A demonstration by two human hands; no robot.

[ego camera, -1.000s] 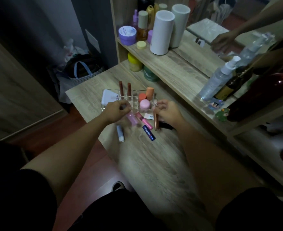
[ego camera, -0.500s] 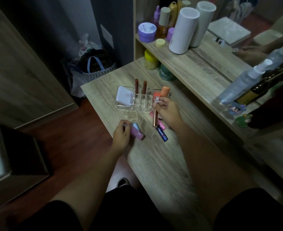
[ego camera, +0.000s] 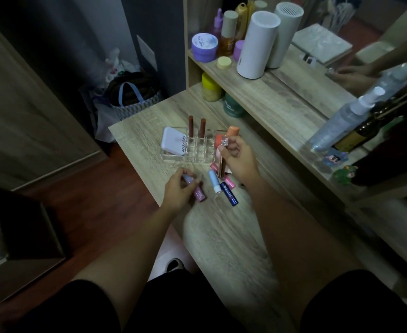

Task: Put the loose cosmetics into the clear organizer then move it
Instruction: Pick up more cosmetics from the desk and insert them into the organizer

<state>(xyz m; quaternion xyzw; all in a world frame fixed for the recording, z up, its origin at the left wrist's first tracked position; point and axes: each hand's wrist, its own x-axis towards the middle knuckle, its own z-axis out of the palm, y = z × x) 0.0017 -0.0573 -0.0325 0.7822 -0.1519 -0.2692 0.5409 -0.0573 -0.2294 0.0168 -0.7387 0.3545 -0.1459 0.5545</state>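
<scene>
The clear organizer [ego camera: 173,156] sits on the wooden table, holding a white compact [ego camera: 173,141], two brown lipsticks [ego camera: 191,126] upright, and an orange tube [ego camera: 232,131] at its right end. My right hand [ego camera: 239,159] is shut on a slim copper lip tube [ego camera: 221,165], held upright beside the organizer's right end. My left hand [ego camera: 177,189] grips a pink lip tube [ego camera: 199,193] just above the table. Loose in front of the organizer lie a pale blue balm stick [ego camera: 214,180], a dark blue Nivea stick [ego camera: 230,194] and a pink tube [ego camera: 229,182].
A raised shelf [ego camera: 265,92] behind the table carries a white cylinder [ego camera: 255,44], purple jar [ego camera: 204,47], bottles and a spray bottle [ego camera: 341,121]. A mirror stands at the back right. A bag [ego camera: 128,97] sits on the floor left of the table, whose left edge is near.
My left hand left the organizer, came down to the table and took the pink tube. My right hand raised the copper tube upright beside the organizer. The view shifted left.
</scene>
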